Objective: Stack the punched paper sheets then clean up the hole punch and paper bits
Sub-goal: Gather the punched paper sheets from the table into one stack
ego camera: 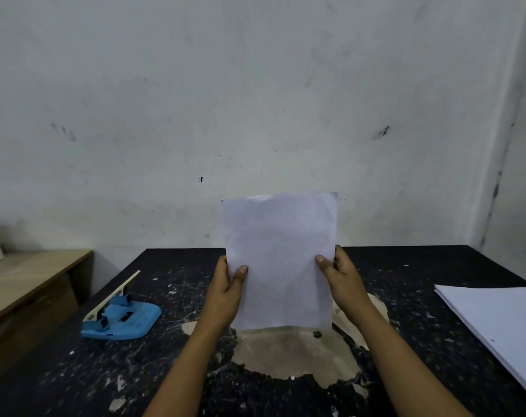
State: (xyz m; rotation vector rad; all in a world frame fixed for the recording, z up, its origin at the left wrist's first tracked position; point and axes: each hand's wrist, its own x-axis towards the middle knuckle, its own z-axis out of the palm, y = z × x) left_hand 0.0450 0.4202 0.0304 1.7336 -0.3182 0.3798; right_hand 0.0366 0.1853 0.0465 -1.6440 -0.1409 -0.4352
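I hold a white paper sheet (281,260) upright above the middle of the dark table (406,296), its bottom edge near the tabletop. My left hand (228,290) pinches its left edge with the thumb on the front. My right hand (341,278) pinches the right edge the same way. A blue hole punch (123,319) with a cream lever lies on the table to the left, apart from both hands. A stack of white sheets (502,323) lies flat at the right edge. Small white paper bits (171,291) speckle the tabletop.
The table's black coating has peeled to a large tan patch (289,353) under the held sheet. A wooden desk (30,284) stands lower on the left. A scuffed white wall (255,115) rises right behind the table.
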